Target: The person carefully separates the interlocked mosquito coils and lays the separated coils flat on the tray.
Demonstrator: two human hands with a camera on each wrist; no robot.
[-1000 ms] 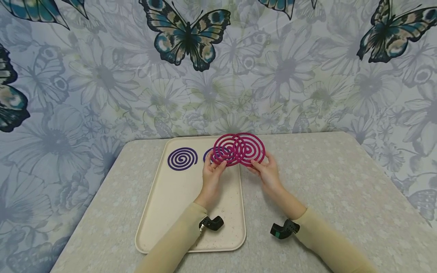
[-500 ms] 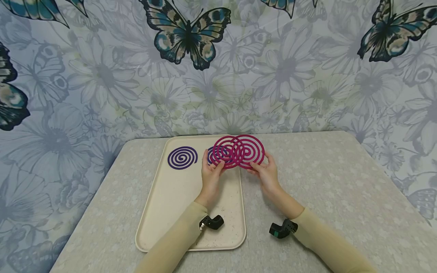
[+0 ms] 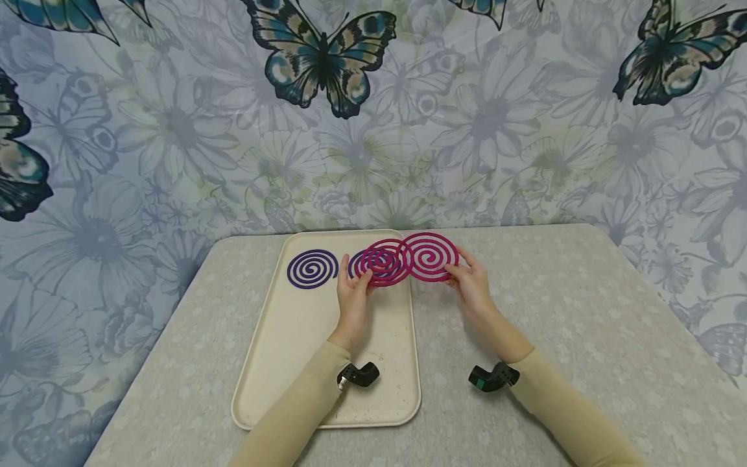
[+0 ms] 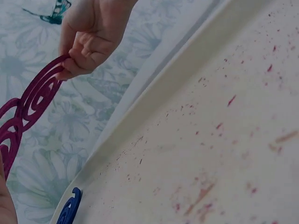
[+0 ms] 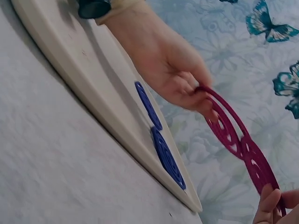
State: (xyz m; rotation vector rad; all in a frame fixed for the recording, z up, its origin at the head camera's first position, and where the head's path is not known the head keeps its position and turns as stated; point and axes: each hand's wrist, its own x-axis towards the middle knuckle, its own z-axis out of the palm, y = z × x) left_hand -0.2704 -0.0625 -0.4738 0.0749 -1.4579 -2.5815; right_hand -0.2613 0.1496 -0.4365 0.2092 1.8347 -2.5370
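Observation:
Two magenta mosquito coils are held up in the head view, side by side with their inner edges overlapping slightly. My left hand [image 3: 353,308] pinches the left magenta coil [image 3: 385,261] at its lower edge, thumb on top, index finger pointing up. With thumb and fingers, my right hand [image 3: 474,292] grips the right magenta coil [image 3: 430,257] at its right edge. Behind the left coil, one purple mosquito coil [image 3: 353,267] is partly hidden. Another purple coil [image 3: 312,269] lies fully visible beside it, both on the cream tray [image 3: 292,363].
The tray sits on a table with a pale patterned cover [image 3: 554,311]. Magenta and tan crumbs [image 4: 201,198] are scattered on the tray. A butterfly-print backdrop [image 3: 373,162] stands behind the table. Each wrist carries a black camera band [image 3: 358,374].
My right hand has moved right with its coil, and my left hand slightly left. The magenta coils now overlap less than before and are tilted flatter.

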